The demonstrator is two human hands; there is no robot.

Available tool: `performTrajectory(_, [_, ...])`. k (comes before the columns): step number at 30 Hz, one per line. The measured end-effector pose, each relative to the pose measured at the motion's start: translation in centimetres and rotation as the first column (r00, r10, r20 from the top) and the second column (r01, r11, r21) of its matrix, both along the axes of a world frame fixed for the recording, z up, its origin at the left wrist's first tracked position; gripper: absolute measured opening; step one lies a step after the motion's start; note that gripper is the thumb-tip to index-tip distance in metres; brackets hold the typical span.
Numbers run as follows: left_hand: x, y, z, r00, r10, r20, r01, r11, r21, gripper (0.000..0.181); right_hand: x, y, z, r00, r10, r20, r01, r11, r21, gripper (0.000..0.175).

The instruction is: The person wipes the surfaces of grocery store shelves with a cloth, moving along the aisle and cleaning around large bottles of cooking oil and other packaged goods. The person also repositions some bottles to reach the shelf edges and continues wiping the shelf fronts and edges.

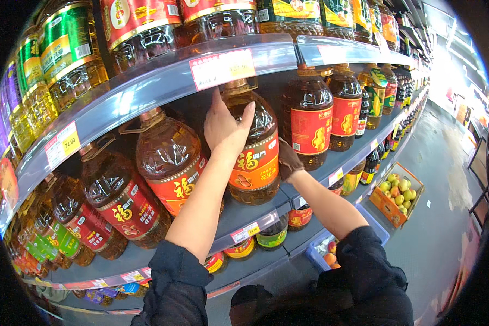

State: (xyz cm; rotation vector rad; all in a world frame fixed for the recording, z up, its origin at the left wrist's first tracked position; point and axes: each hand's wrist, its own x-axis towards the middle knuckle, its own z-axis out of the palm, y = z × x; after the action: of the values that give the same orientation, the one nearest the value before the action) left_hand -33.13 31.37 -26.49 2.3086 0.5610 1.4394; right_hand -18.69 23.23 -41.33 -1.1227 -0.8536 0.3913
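Observation:
A large clear plastic bottle of brown cooking oil (256,163), its red-orange label picturing peanuts, stands upright on the middle shelf (228,220). My left hand (228,126) is against its upper left side, the thumb over the front of the shoulder and a finger raised by the neck. On the opposite side, my right hand (290,159) grasps the lower right flank; it looks dark, gloved or shaded, and its fingertips are hidden behind the bottle. A similar oil bottle (169,159) stands to the left, partly covered by my left forearm.
An upper shelf edge (146,77) with price tags sits just above the bottle's neck. Red-labelled oil bottles (311,122) stand to the right. Smaller bottles (272,233) line the lower shelf. On the floor are a cardboard box of fruit (381,205) and a blue crate (316,254).

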Motion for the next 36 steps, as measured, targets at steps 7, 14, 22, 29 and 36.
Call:
performTrajectory(7, [0.0,0.0,-0.2,0.999,0.041,0.014,-0.042,0.999,0.017,0.085,-2.5,-1.7,10.3,0.666,-0.628,0.402,0.31,0.724,0.617,0.022])
performTrajectory(14, [1.0,2.8,-1.4,0.926,-0.336,0.171,0.315,0.939,0.134,0.088,-5.7,2.1,19.5,-0.029,-0.459,0.888,0.567,0.725,0.392,0.063])
performTrajectory(22, [0.2,1.5,-1.0,0.994,-0.103,-0.047,0.108,0.984,0.145,0.086,-4.5,-0.5,15.3,0.094,-0.755,0.649,0.392,0.628,0.673,0.03])
performTrajectory(29, [0.1,0.7,-0.2,0.995,-0.096,0.042,0.089,0.985,0.149,0.06,5.7,-6.9,11.2,-0.311,-0.586,0.748,0.666,0.427,0.611,0.045])
performTrajectory(36, [-0.1,-0.2,0.1,0.994,0.061,-0.091,-0.05,0.992,0.118,0.075,2.2,-10.2,-4.1,0.172,-0.113,0.979,0.724,0.688,-0.048,0.024])
